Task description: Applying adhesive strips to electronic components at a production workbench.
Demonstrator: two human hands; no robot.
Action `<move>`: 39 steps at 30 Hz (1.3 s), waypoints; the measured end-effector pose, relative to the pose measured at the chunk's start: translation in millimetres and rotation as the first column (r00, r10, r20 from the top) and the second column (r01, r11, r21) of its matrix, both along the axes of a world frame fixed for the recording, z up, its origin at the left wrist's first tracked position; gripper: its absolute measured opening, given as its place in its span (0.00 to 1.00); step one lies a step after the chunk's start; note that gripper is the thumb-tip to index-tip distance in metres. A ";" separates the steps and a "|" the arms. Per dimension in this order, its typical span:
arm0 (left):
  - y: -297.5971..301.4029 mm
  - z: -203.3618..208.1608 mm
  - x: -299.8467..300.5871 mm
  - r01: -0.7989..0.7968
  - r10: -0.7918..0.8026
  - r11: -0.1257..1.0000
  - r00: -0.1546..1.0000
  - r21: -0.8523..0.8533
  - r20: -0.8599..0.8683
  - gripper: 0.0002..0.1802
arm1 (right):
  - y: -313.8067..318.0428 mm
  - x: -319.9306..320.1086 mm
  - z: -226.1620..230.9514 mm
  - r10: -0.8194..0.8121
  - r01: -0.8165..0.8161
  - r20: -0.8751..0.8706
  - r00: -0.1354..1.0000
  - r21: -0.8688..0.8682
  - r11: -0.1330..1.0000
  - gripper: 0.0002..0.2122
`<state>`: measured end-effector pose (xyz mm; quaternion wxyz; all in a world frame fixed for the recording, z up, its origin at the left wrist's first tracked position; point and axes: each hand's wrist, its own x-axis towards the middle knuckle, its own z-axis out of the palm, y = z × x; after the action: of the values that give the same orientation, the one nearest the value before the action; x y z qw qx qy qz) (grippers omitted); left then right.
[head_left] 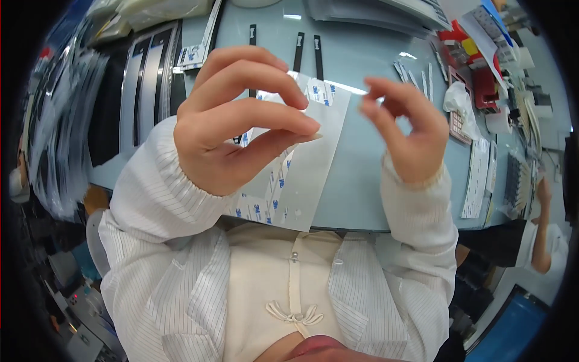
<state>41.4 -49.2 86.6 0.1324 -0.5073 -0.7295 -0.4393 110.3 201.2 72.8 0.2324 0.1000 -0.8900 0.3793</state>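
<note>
My left hand (232, 123) is raised over a sheet of pale backing paper (322, 157), thumb and index fingertip pinched together, the other fingers curled above. Whatever lies in that pinch, if anything, is too small to make out. To its right, my right hand (410, 123) is lifted above the table with thumb and index tips drawn close; motion blurs them, and what they hold cannot be made out. White adhesive pieces with blue print (274, 196) cover part of the sheet, partly hidden behind my left hand. Beyond it lie narrow black strips (300, 51).
Clear plastic sheets (66, 133) hang in a stack at the left, beside framed black-and-grey panels (145, 84). More stacked sheets (380, 18) lie at the back. On the right are a calculator (459, 130), crumpled tissue (456, 96), red tape dispenser (484, 87) and white strips (475, 181).
</note>
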 end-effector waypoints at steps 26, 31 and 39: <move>4.3 -14.2 -12.8 -0.019 -0.002 0.979 0.995 0.204 0.101 0.28 | -43.8 23.7 -23.0 0.004 0.000 0.040 0.999 -0.114 0.993 0.06; 8.5 -33.0 -17.0 -0.223 0.323 0.940 0.826 -0.260 0.461 0.42 | -31.4 29.9 -5.1 -0.088 0.087 0.002 0.996 -0.077 0.993 0.08; 31.5 -56.3 -1.4 0.001 -0.057 0.998 0.307 0.059 0.950 0.49 | -29.0 34.8 5.3 -0.079 0.077 -0.046 0.996 -0.050 0.996 0.08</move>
<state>40.0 -17.7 30.3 -0.3180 -0.1614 -0.6479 -0.6731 145.0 172.2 78.2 0.2705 0.0688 -0.8781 0.3886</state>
